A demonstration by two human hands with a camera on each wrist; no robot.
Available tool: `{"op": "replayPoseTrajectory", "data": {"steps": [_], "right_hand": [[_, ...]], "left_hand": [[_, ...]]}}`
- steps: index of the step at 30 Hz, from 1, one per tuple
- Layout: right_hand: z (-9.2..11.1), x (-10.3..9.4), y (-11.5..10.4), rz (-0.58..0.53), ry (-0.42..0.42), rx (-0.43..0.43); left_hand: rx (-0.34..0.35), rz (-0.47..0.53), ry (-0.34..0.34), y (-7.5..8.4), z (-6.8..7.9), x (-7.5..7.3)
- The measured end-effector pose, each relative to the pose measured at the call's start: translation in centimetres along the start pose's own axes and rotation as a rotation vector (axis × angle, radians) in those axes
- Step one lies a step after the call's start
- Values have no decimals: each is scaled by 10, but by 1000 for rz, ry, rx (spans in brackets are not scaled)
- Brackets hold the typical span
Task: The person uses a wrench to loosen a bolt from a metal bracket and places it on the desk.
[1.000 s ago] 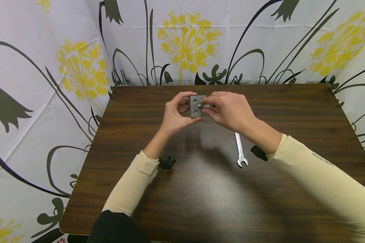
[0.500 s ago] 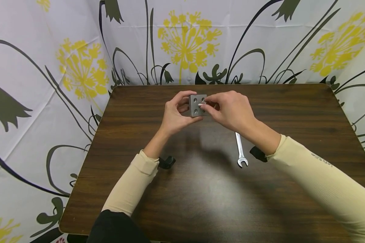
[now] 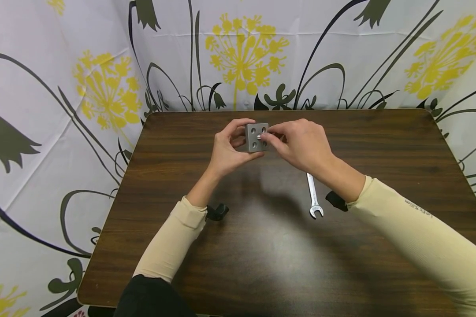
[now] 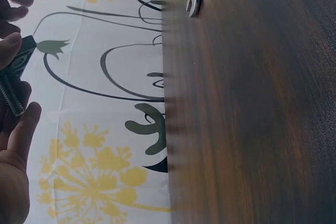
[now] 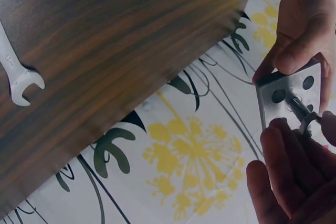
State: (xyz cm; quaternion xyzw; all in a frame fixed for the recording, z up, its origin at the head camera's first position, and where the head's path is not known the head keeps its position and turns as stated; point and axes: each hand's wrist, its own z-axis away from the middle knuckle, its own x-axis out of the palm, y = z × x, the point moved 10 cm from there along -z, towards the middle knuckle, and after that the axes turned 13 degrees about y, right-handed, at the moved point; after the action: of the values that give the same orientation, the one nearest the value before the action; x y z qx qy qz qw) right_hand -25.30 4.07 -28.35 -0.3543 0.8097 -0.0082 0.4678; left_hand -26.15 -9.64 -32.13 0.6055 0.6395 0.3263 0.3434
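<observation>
In the head view my left hand (image 3: 228, 149) grips a small grey metal block (image 3: 250, 138) by its edges, holed face turned to the right hand. A bolt (image 3: 259, 137) stands out from the middle of that face. Thumb and fingers of my right hand (image 3: 301, 143) pinch its outer end and cover most of it. The right wrist view shows the threaded shank of the bolt (image 5: 300, 107) between the block and a ring-like metal part (image 5: 310, 123) at my fingertips. More thread (image 4: 11, 95) shows beside the block in the left wrist view.
An open-end wrench (image 3: 313, 193) lies on the dark wood table (image 3: 262, 255), below my right hand. A black device sits by each wrist, the left one (image 3: 217, 212) and the right one (image 3: 336, 201). Behind the table hangs a flower-print curtain (image 3: 325, 53).
The right thumb and fingers have shifted on the bolt: its metal end showed between them a second ago, and the thumb now covers it. The left hand and block are nearly still.
</observation>
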Motion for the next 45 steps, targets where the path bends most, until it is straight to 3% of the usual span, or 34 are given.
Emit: {"op": "replayPoseTrajectory", "data": {"steps": [6,8,12,17,21,24,26,30,33,35,42,45], "right_hand": [[4,-3,-15,1,23,-188],[5,-5,-17,2,49,-212],[2,-6,-8,-13,64,-107],[1,1,5,-25,1,42],[2,1,-3,-28,-10,-57],[4,-1,-13,-21,16,-168],[4,-2,-16,-17,36,-196],[2,-3,-10,-20,48,-111],[0,-2,-1,-9,17,-9],[-1,0,1,-7,-13,16],[3,-4,-19,-6,30,-233],[3,-5,-17,-11,58,-210]], "left_hand": [[-20,5,-3,-3,0,0],[-26,14,-5,-4,1,0],[-20,27,-8,-3,0,1],[-12,22,-5,-1,0,0],[-19,13,-7,-1,0,1],[-26,14,-5,-3,1,0],[-23,14,-3,-3,1,-1],[-16,16,-4,-3,2,-1],[-11,13,-5,-2,1,-1],[-10,15,-7,-2,0,0],[-21,13,-14,-1,-1,1],[-21,26,-14,-1,-1,0]]}}
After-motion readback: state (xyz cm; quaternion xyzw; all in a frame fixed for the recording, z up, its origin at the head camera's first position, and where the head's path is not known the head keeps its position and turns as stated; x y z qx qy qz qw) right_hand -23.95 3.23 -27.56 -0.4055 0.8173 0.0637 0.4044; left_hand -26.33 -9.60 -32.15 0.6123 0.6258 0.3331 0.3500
